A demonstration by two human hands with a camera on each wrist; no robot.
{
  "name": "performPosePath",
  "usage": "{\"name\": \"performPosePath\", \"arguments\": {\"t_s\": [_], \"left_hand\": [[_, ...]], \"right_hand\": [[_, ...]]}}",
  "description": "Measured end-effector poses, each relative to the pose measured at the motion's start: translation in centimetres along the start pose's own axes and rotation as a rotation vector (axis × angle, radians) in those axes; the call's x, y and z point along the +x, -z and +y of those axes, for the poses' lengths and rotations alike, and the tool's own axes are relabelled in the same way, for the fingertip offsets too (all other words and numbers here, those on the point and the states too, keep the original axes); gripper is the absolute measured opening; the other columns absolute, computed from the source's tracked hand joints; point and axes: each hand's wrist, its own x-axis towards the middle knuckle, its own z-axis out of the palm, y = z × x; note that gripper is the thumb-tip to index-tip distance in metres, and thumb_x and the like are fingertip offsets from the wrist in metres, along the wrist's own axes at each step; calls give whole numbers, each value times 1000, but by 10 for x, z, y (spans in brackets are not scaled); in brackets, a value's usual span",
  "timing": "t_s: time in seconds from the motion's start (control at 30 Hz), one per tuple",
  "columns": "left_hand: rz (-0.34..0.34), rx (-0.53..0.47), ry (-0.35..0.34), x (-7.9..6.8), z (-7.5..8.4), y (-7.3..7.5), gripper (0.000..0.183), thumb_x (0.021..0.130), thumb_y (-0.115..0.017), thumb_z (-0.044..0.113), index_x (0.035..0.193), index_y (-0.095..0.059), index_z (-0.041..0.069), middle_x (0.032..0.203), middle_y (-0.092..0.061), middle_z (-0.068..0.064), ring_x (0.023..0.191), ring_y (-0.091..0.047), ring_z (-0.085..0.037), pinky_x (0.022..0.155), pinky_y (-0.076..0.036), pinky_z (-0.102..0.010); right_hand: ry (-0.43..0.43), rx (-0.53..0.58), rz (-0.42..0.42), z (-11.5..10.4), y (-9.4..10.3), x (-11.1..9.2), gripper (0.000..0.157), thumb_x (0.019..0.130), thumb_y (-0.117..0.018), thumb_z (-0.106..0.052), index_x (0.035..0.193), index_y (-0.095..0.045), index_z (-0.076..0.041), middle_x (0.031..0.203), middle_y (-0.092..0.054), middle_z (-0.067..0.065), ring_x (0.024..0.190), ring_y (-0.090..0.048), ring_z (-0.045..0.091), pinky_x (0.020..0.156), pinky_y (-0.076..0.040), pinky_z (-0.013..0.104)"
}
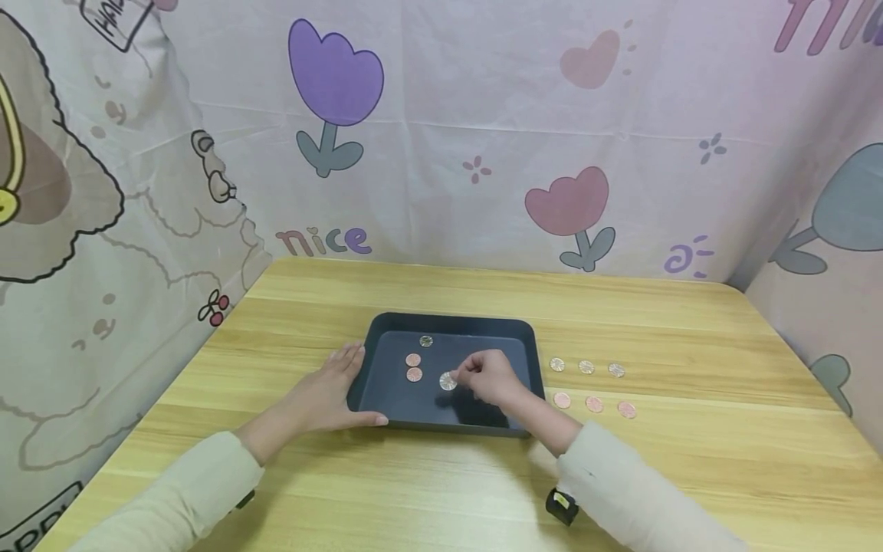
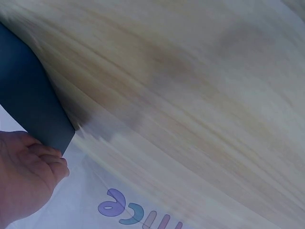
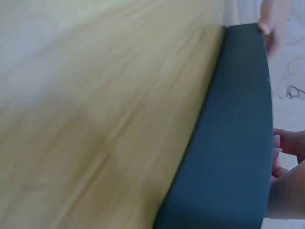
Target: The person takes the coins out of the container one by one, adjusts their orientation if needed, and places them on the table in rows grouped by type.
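Observation:
A dark shallow rectangular tray (image 1: 441, 428) lies on the wooden table. My left hand (image 1: 327, 391) rests against its left side, fingers laid along the wall and thumb stretched along the front rim; the left wrist view shows the fingertips (image 2: 58, 164) at a tray corner. Over the tray's middle, my right hand (image 1: 491, 377) pinches a silver-coloured coin (image 1: 447, 381) by its edge between thumb and fingertips. Inside the tray, left of that hand, lie two copper coins, one (image 1: 412, 359) behind the other (image 1: 414, 374), with a silver-coloured coin (image 1: 425, 341) farther back.
Right of the tray, three silver-coloured coins (image 1: 586, 367) form a row on the table (image 1: 441, 491), with three copper coins (image 1: 594, 404) in a row nearer me. A printed cloth (image 1: 441, 153) hangs behind and at both sides. A small black device (image 1: 562, 506) sits under my right sleeve.

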Motion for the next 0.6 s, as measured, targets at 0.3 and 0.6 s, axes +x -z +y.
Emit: {"name": "performPosePath", "arguments": {"t_s": [0.3,0.6], "left_hand": [[-8,3,6,0,0,0,118,66,-61,74,141,-27,-10,149,-26,-26,138,-24,-42,105,-33,-56],[-13,-1,7,0,0,1,118,66,-60,75,141,-27,-10,149,-25,-26,138,-24,-43,105,-33,-56]], "right_hand": [[-31,26,39,7,32,-1,14,84,-64,-12,80,-67,2,54,-47,-2,44,-40,8,42,-33,19],[-78,33,72,17,66,-6,17,86,-61,-12,87,-63,5,57,-47,-2,47,-41,7,43,-34,17]]}}
